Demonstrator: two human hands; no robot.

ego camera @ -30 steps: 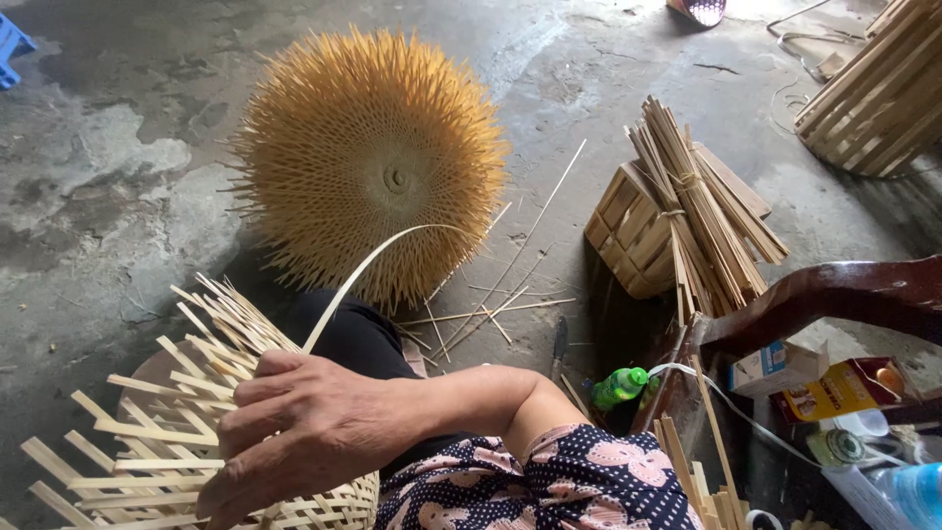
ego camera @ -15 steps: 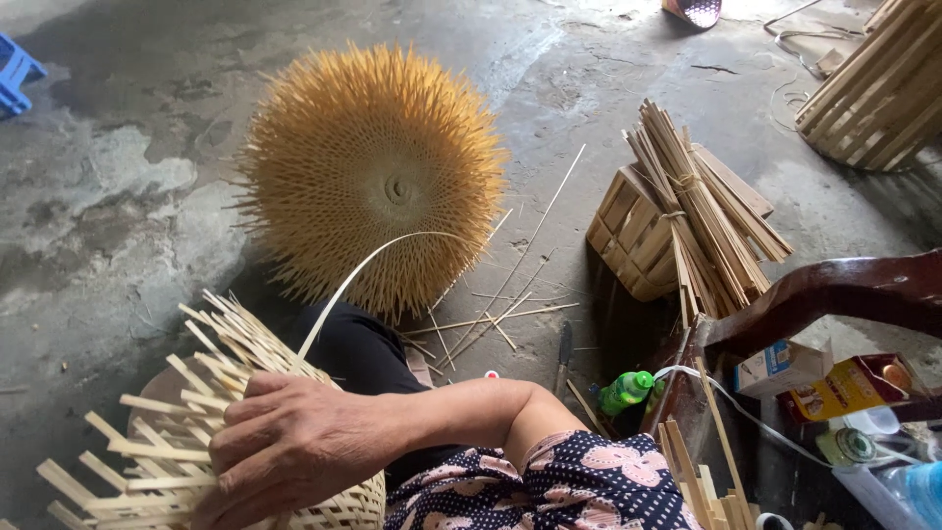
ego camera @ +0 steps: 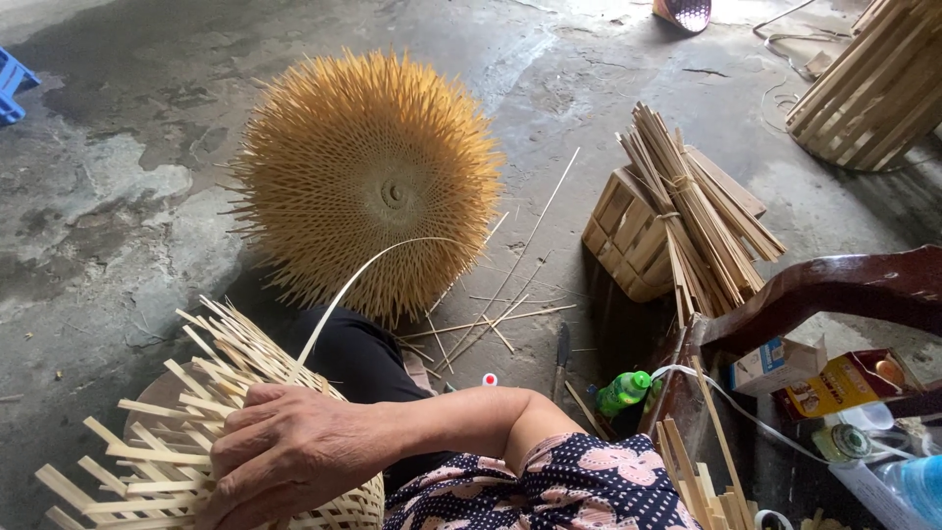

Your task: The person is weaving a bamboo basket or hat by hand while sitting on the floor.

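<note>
Lower left of frame, right hand (ego camera: 289,459) has slid slightly right across half-woven bamboo basket (ego camera: 167,461), fingers spread flat, bracing weave; left hand unseen

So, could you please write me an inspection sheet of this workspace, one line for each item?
Surface: grey concrete floor, stained and patchy.
Job's things: half-woven bamboo basket with loose strip ends sticking out; one long bamboo strip arcs up from it.
Clutter: round spiky bamboo piece; bundle of bamboo slats lying on a small woven basket; loose slivers on the floor; green bottle; small cartons.
Hands: one hand rests on the basket, which hand cannot be told; the other is not in view.
Cables: white cord beside the dark wooden chair.
Surroundings: large slatted basket at top right; blue object at left edge.
</note>
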